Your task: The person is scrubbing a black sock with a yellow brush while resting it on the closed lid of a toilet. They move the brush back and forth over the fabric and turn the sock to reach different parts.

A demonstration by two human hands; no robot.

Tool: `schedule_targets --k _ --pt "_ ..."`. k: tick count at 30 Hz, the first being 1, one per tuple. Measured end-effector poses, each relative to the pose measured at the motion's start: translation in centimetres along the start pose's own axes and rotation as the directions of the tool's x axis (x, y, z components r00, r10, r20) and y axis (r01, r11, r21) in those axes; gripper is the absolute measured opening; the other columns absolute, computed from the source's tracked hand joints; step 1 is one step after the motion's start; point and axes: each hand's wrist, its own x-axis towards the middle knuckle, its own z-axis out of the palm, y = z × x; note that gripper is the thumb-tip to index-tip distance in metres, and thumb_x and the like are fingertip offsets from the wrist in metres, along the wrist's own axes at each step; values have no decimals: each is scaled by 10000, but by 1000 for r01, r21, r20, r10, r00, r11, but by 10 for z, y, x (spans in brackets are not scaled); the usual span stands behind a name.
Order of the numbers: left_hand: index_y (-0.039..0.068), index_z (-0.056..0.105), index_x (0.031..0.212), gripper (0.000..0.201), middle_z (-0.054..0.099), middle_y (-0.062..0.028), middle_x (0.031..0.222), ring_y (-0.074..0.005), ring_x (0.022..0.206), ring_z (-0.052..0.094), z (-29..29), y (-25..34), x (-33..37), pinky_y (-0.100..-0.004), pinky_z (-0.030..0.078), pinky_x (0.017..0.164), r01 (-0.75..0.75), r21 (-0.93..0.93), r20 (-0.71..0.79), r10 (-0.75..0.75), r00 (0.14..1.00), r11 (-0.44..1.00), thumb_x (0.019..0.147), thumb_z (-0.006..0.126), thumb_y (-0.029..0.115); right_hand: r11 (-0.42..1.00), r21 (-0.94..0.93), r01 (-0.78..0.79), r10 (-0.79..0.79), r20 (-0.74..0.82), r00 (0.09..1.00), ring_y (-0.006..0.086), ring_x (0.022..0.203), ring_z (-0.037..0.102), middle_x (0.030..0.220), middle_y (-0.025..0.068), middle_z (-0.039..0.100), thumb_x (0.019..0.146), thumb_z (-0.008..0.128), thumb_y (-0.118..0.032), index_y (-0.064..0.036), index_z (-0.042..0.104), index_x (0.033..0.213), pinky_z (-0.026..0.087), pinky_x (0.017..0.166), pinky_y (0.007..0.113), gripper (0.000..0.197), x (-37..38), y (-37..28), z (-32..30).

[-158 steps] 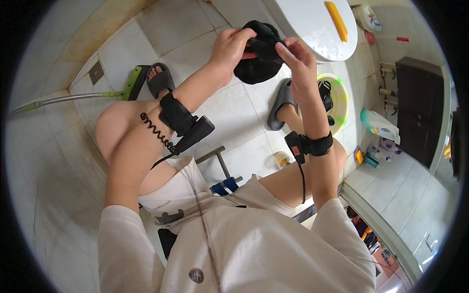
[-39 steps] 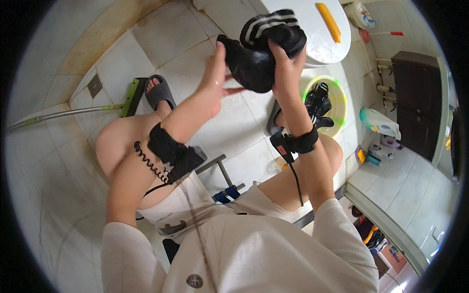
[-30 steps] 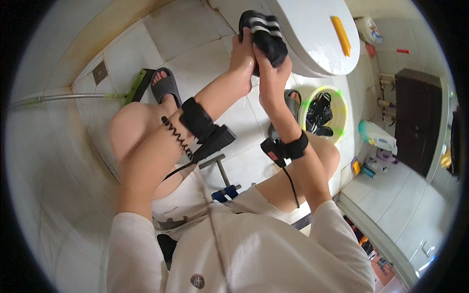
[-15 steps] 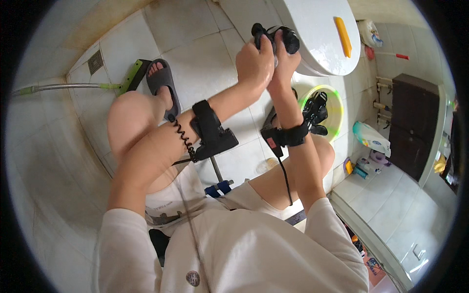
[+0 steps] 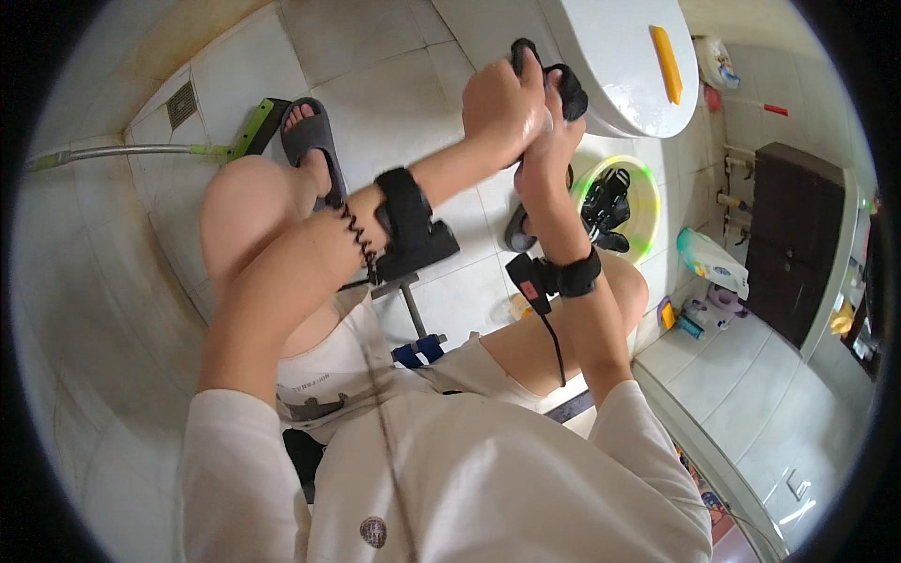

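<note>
Both of my hands are together near the top of the view, fingers curled round a crumpled black soft item [image 5: 570, 94]. My left hand [image 5: 504, 105] is closed over one end, and a dark bit of it pokes out above the fingers. Just to its right, my right hand [image 5: 552, 155] grips the other end, with a black bunch showing past the thumb. The skin looks wet, with a whitish patch between the hands. Most of the item is hidden inside my grip, so its exact kind cannot be made out.
A pale yellow-green bucket [image 5: 642, 225] holding several black strap-like things [image 5: 608, 202] stands right of my hands. Beyond is a white toilet lid [image 5: 610, 56] with a long yellow bar [image 5: 666, 64]. A green broom [image 5: 255, 129] lies left, near my grey slipper [image 5: 310, 141].
Both hands have shifted a little to the right with the black item. The item looks more bunched up, and less of it shows above the fingers.
</note>
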Motion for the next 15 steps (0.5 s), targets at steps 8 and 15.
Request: schedule_targets --k 8,15 --pt "-89 573 729 525 572 -273 718 -392 752 569 -1 -7 1 -422 437 697 242 -195 197 -204 959 950 834 355 376 986 -148 73 -79 -40 996 82 603 427 675 6 502 821 543 -225 10 514 735 366 539 230 253 10 -7 3" --pt "-18 540 770 430 523 -42 645 -105 595 468 -8 -5 -18 -272 394 557 127 -388 419 52 906 913 824 473 404 957 197 -213 219 -9 976 129 658 514 737 19 525 785 586 -279 -67 515 821 427 594 269 226 22 -9 -20"
